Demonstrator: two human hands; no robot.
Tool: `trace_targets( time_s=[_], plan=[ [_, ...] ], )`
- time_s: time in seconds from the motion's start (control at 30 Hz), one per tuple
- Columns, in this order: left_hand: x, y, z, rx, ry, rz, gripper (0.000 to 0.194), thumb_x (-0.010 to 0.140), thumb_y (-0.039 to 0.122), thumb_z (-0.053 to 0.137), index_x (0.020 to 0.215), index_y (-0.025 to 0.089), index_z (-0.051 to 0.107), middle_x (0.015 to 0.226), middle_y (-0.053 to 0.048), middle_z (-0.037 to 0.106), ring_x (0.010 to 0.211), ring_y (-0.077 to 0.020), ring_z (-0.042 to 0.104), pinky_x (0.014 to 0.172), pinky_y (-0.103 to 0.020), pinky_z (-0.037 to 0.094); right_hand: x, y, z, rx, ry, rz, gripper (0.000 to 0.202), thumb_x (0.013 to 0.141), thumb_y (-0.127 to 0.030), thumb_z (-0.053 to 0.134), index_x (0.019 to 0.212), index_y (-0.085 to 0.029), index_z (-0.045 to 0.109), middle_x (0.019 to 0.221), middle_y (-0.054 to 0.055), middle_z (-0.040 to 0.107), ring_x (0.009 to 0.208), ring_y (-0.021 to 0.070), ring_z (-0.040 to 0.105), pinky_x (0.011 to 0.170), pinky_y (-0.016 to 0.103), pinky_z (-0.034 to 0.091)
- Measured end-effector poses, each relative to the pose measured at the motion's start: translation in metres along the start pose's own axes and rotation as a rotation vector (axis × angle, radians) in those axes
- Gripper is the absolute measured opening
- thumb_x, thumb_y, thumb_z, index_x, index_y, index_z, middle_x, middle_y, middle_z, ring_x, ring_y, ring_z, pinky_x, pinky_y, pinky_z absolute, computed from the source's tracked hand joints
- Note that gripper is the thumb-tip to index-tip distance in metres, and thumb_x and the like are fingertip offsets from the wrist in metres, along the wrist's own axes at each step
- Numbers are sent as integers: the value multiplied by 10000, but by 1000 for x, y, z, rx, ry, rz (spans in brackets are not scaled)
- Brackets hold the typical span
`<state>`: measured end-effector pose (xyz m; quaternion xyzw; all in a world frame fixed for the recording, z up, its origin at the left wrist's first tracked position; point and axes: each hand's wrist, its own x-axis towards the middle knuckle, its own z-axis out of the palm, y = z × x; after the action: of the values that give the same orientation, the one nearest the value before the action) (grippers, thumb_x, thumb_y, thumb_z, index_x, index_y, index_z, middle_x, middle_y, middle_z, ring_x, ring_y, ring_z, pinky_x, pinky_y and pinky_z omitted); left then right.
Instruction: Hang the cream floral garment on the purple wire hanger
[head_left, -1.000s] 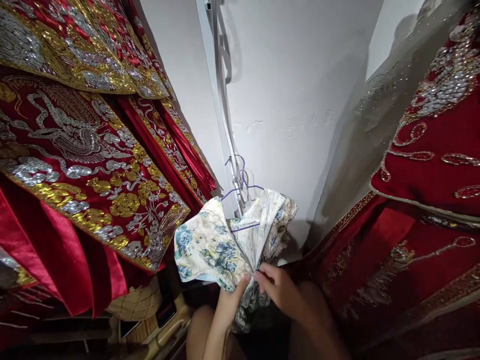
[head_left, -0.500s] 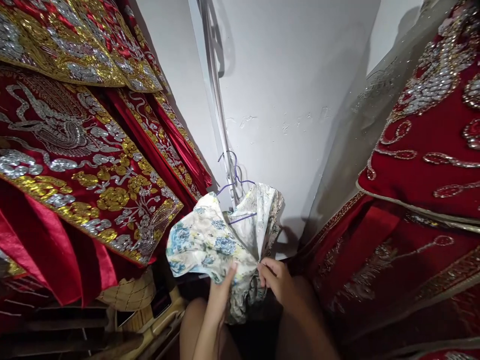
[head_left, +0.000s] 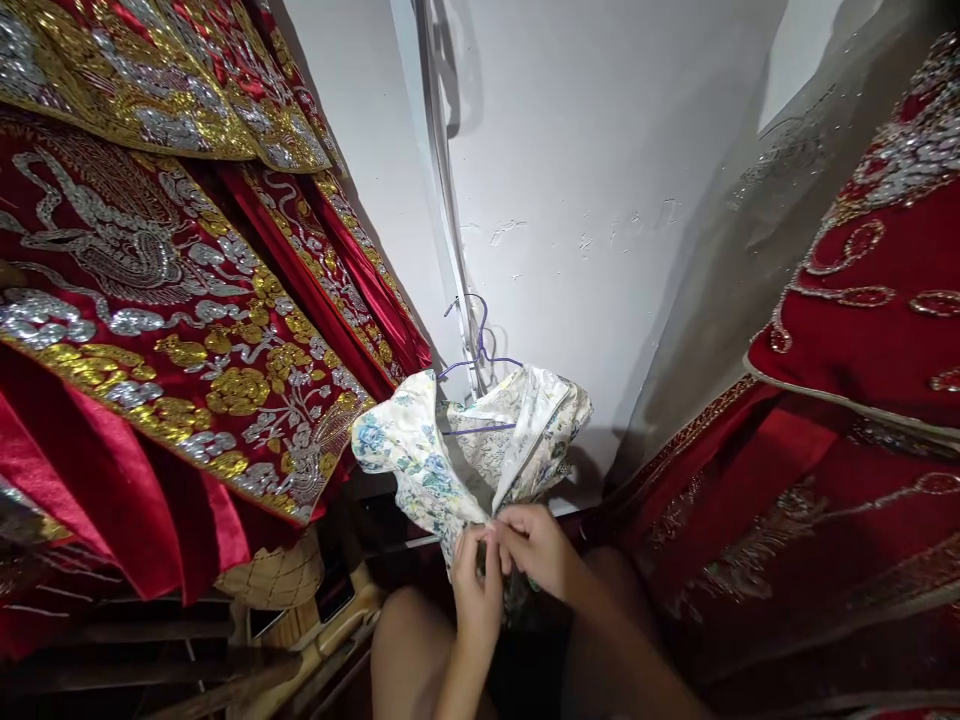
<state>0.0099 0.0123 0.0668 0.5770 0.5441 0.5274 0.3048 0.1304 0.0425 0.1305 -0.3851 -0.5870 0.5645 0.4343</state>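
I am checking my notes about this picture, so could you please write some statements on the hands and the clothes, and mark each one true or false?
1. The left hand and the right hand are close together at the floral garment. True.
2. The floral garment hangs on a purple hanger. True.
3. The right hand grips the hanger's hook. False: its fingers are on the garment, at the lower end of the opening.
4. The garment's opening is closed to the top. False: it gapes above the hands.
5. Red cloth with gold and silver decoration shows on the picture's left side. True.
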Motion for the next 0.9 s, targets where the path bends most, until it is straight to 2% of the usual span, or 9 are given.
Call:
trace_targets(
  time_s=[0.13,0.23,0.33,0.43,0.53,0.6,0.7,0.8,0.9],
  plan=[
    [18,4,2,208,-143,256,231,952,259,444,740,217,527,746,-45,562,762,-213,518,759,-315,369,41,-61,-19,70,277,-79,370,856,-488,603,655,-178,624,439,-42,508,384,85,367,425,231,270],
    [24,0,1,287,-216,287,231,958,228,414,758,217,528,763,-53,585,765,-216,543,763,-320,360,66,-101,-28,176,326,-138,347,794,-484,667,655,-168,634,442,-47,491,387,74,342,411,228,250],
    [32,-10,-9,332,-255,243,215,942,232,440,762,219,558,736,-47,590,723,-213,551,721,-310,355,76,-119,-26,191,301,-214,366,778,-503,683,671,-155,649,441,-40,492,391,73,342,409,228,257],
    [46,-9,-27,373,-372,200,176,903,233,497,757,217,594,691,-27,583,651,-195,535,671,-290,360,76,-119,-20,198,296,-234,374,778,-518,687,692,-157,639,448,-37,499,401,78,363,406,224,270],
    [67,19,-44,340,-378,224,110,884,256,560,934,217,649,784,-31,630,710,-190,572,695,-278,408,71,-113,-16,216,273,-207,371,795,-532,660,719,-172,611,459,-45,508,404,79,377,405,212,281],
    [83,51,-51,229,-249,292,296,915,285,552,1198,209,591,868,-41,654,782,-186,600,762,-282,443,68,-111,-14,188,237,-179,358,815,-526,630,725,-180,597,456,-51,510,398,78,377,412,209,293],
    [110,103,-54,136,-23,454,401,965,285,487,1358,205,513,962,-64,662,871,-182,614,840,-296,452,63,-113,-13,86,189,-169,339,840,-503,596,727,-183,598,463,-49,516,404,86,390,429,215,310],
    [129,138,-50,191,-50,578,240,962,289,507,1118,198,665,950,-63,680,886,-186,620,819,-293,458,60,-113,-15,-37,187,-225,328,880,-485,549,746,-191,601,496,-42,522,438,101,417,459,230,329],
    [137,152,-46,219,10,646,177,948,285,537,910,182,675,857,-37,678,811,-166,617,775,-273,459,64,-99,-20,-200,255,-291,301,899,-431,520,703,-207,564,518,-44,484,471,109,400,476,243,298]
  ],
)
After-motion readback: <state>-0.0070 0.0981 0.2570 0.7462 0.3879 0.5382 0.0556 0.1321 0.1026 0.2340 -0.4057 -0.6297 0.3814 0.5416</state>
